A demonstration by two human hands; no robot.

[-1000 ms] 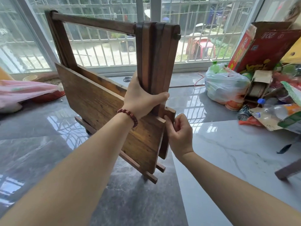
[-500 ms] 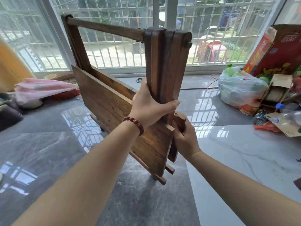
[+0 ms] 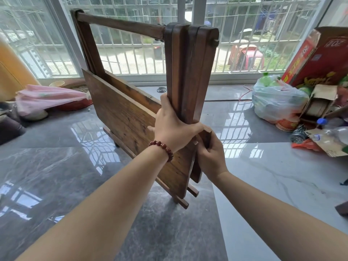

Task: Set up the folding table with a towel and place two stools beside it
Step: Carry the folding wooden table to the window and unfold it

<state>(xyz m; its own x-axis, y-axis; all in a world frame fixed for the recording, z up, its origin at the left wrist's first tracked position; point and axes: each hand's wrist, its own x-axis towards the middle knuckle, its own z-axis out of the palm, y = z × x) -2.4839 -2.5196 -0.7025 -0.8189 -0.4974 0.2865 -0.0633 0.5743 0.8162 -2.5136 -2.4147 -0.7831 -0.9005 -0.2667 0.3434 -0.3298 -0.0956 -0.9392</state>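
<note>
A dark wooden folding table (image 3: 120, 113) stands folded on its edge on the glossy tile floor in front of me. Its flat top hangs down to the left, and its legs are stacked upright at the centre. My left hand (image 3: 173, 127), with a red bead bracelet on the wrist, is wrapped around the stacked legs. Just below and to the right, my right hand (image 3: 210, 155) grips the lower end of a leg slat beside the tabletop's edge. No towel or complete stool is visible.
A barred window (image 3: 131, 44) runs behind the table. At the right sit a clear plastic bag (image 3: 276, 98), a red cardboard box (image 3: 320, 59) and a pile of bottles and packaging. A pink bundle (image 3: 50, 97) lies at the left. A dark wooden piece (image 3: 341, 208) shows at the right edge.
My right hand has closed further onto the lower slat end, up against my left hand. The view has shifted right and nearer to the table; the table stays folded.
</note>
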